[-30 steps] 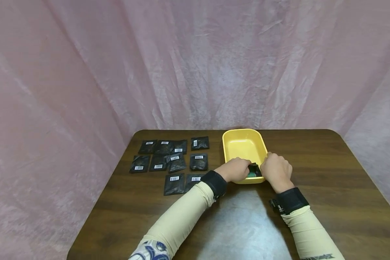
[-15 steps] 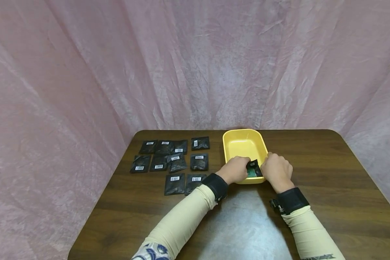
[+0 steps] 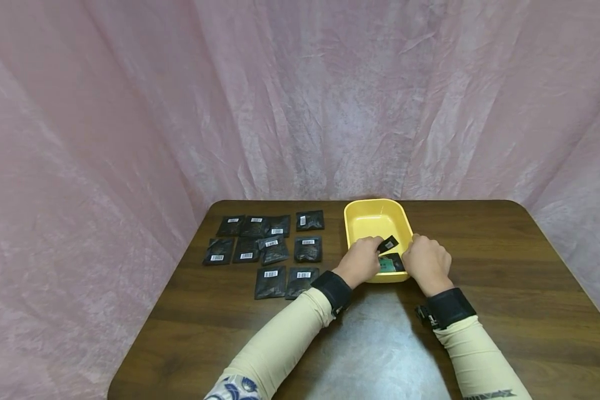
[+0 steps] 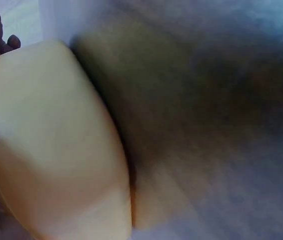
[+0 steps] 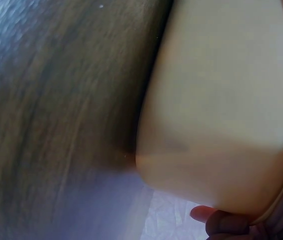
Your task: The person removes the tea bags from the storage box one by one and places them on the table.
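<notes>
My left hand [image 3: 361, 261] reaches over the near left side of a yellow plastic bin [image 3: 375, 204], thumb and fingers pinching a small black packet [image 3: 389, 243] with a label. Under it in the bin lies another packet [image 3: 387, 265], black with a green face. My right hand [image 3: 426, 264] grips the bin's right rim; its fingertips [image 5: 226, 222] curl against the outer wall in the right wrist view. Most of the left wrist view is the bin's front wall [image 4: 56, 130] and blurred table. How many packets lie in the bin is partly hidden by my hands.
Several flat black packets [image 3: 270, 282] with white barcode labels are spread left of the bin, some overlapping. They lie on a brown wooden table [image 3: 485, 250] with rounded corners. A pink curtain [image 3: 300, 111] hangs behind its far edge.
The packet in my left hand has come up and away from the green-faced one, which now shows more. My left hand has shifted slightly; the right keeps its grip on the rim.
</notes>
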The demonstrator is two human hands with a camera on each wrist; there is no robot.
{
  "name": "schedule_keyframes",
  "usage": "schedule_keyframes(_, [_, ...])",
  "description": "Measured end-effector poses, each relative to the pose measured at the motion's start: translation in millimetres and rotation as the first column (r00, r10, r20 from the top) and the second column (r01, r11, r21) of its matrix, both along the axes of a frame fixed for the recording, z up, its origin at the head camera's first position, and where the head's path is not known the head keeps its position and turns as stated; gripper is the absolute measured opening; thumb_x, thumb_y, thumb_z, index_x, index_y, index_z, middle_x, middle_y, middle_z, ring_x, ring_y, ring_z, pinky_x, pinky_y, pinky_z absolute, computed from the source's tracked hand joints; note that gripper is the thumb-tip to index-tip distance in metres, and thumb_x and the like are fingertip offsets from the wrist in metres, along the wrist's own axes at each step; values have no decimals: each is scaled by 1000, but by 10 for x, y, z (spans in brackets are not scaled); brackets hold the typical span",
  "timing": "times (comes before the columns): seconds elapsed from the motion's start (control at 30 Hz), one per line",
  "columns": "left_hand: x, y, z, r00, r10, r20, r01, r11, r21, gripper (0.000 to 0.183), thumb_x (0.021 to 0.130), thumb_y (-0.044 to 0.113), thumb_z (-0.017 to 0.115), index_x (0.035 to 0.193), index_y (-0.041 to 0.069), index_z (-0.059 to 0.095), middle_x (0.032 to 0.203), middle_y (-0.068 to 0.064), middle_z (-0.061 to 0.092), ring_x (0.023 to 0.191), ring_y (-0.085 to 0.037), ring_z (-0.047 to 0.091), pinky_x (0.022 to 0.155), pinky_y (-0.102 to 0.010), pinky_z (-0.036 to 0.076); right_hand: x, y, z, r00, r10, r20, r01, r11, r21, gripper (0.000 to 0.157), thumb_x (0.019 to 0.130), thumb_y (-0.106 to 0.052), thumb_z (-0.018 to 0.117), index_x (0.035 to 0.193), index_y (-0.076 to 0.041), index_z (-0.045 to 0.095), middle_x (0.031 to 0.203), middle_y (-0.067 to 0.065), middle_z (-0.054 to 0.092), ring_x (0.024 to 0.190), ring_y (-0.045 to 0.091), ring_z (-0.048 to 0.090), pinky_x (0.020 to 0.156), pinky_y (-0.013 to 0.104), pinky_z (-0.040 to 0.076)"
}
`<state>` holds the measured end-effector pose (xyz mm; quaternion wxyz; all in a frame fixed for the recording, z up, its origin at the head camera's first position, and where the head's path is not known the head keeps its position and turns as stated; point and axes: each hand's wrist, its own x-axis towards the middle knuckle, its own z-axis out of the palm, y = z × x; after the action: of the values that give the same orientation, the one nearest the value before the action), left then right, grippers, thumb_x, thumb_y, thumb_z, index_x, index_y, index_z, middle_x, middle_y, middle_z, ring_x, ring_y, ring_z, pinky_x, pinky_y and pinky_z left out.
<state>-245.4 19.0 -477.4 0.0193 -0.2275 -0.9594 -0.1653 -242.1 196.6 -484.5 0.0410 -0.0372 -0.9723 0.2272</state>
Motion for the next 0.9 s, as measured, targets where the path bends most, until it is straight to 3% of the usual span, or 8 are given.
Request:
schedule_keyframes(0.2, [108, -67, -61, 996, 14, -83, -1, 988, 156, 21, 109, 11, 57, 127, 10, 69, 110, -3, 75, 99, -13, 72, 84, -22, 58, -4, 6, -20, 1000, 4, 3, -4, 1000, -2, 33, 102, -19, 50, 114, 5, 68, 86, 29, 69, 70, 46, 66, 52, 49, 46])
schedule_keyframes(0.33, [227, -131, -82, 987, 61, -148, -13, 953, 303, 22, 110, 12, 58, 128, 10, 69, 115, -4, 77, 103, -14, 75, 89, -25, 60, -15, 3, -23, 1000, 7, -4, -7, 1000, 0, 33, 101, -18, 50, 115, 5, 69, 89, 31, 71, 72, 48, 67, 53, 51, 47])
schedule_keyframes(0.4, [299, -157, -58, 983, 85, -163, -14, 919, 395, 22, 109, 13, 59, 128, 9, 70, 115, -6, 78, 101, -15, 75, 87, -25, 60, -15, 4, -18, 1000, 4, -15, -4, 1000, -1, 32, 101, -18, 50, 112, 5, 69, 90, 33, 71, 73, 50, 68, 54, 52, 47])
schedule_keyframes(0.6, [563, -232, 132, 988, 124, -87, -40, 765, 643, 20, 106, 13, 66, 123, 7, 72, 109, -11, 81, 89, -10, 75, 74, -16, 56, -14, 6, -13, 1000, -10, -27, 10, 1000, -5, 29, 101, -17, 48, 106, 3, 69, 87, 31, 70, 73, 50, 67, 54, 52, 46])
schedule_keyframes(0.77, [810, -397, 251, 988, 152, -31, -84, 690, 719, 19, 104, 13, 69, 121, 6, 73, 104, -12, 82, 85, -14, 78, 69, -17, 56, -8, 0, -25, 1000, -5, -16, 5, 1000, -9, 31, 101, -17, 46, 107, 2, 69, 88, 31, 70, 74, 49, 67, 53, 50, 45])
schedule_keyframes(0.83, [898, -509, 261, 980, 196, -18, -119, 663, 739, 17, 101, 10, 72, 118, 6, 74, 99, -12, 82, 82, -14, 77, 67, -18, 56, -4, -2, -28, 1000, -2, -14, 2, 1000, -5, 32, 101, -17, 46, 109, 3, 69, 89, 32, 70, 74, 49, 67, 52, 49, 45])
schedule_keyframes(0.9, [971, -643, 264, 968, 250, 8, -165, 617, 769, 15, 98, 7, 75, 114, 5, 75, 95, -12, 82, 80, -12, 76, 67, -19, 56, 1, -2, -24, 1000, 1, -13, -1, 1000, -1, 32, 102, -18, 45, 110, 4, 69, 90, 32, 70, 74, 49, 67, 52, 49, 45])
